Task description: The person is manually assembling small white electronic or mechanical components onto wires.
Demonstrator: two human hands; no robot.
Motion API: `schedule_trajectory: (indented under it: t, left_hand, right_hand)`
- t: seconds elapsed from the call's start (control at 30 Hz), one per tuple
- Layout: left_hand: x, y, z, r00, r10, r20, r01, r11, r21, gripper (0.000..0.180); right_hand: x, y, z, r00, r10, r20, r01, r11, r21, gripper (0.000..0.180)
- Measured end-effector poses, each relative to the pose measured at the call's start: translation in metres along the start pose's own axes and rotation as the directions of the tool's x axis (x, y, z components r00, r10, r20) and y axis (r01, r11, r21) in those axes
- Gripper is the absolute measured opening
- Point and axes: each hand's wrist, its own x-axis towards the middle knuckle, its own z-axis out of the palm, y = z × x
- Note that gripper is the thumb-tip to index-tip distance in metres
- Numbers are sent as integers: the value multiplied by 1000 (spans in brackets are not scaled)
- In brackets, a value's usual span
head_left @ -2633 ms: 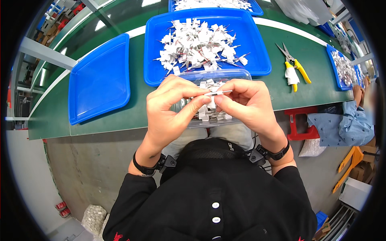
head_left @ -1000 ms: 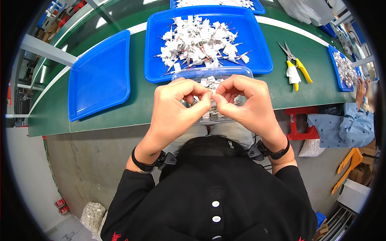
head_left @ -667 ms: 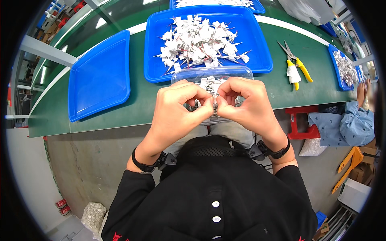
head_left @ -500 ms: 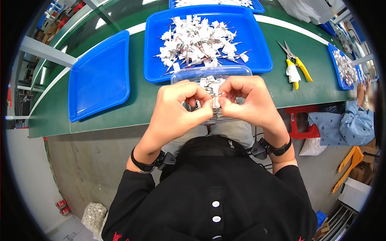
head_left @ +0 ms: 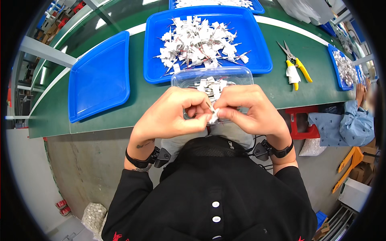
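Pinched between both hands is a small white-tagged wire piece (head_left: 214, 116); its exact kind is too small to make out. My left hand (head_left: 171, 110) has thumb and forefinger closed at its left side. From the right, my right hand (head_left: 253, 108) grips the white tag between thumb and forefinger. Just beyond the hands, a clear plastic box (head_left: 183, 76) holds several similar white-tagged pieces (head_left: 212, 86), and my hands cover part of its near side. Behind it, a large blue tray (head_left: 257, 52) carries a loose heap of white-tagged wire pieces (head_left: 197, 40).
A bare blue tray (head_left: 100, 76) lies at the left on the green table (head_left: 48, 120). Yellow-handled pliers (head_left: 298, 68), one grip wrapped in white, lie on the right. Farther right, a person in blue (head_left: 358, 124) sits beside another filled blue tray (head_left: 341, 68).
Both hands have drawn slightly toward me and away from the clear box, uncovering more of its contents. The piece between my fingers has come nearer and tilted.
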Motion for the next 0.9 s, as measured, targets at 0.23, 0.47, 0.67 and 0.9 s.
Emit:
schedule_trajectory:
  t: [0.23, 0.47, 0.67, 0.9]
  left_hand:
    - [4, -13, -12, 927, -155, -341, 58, 958, -280, 13]
    - [9, -18, -1, 910, -137, -390, 10, 950, -312, 23]
    - [10, -20, 8, 912, -123, -392, 29, 971, -236, 21]
    - [8, -22, 8, 912, -132, -388, 53, 977, -208, 21]
  right_hand:
    - [7, -2, 4, 978, 112, -176, -116, 993, -11, 14]
    - [13, 15, 13, 971, 203, -127, -230, 652, -722, 16]
    - [24, 17, 19, 959, 260, -108, -242, 562, -791, 14]
    - [20, 11, 9, 980, 176, -90, -190, 719, -669, 7]
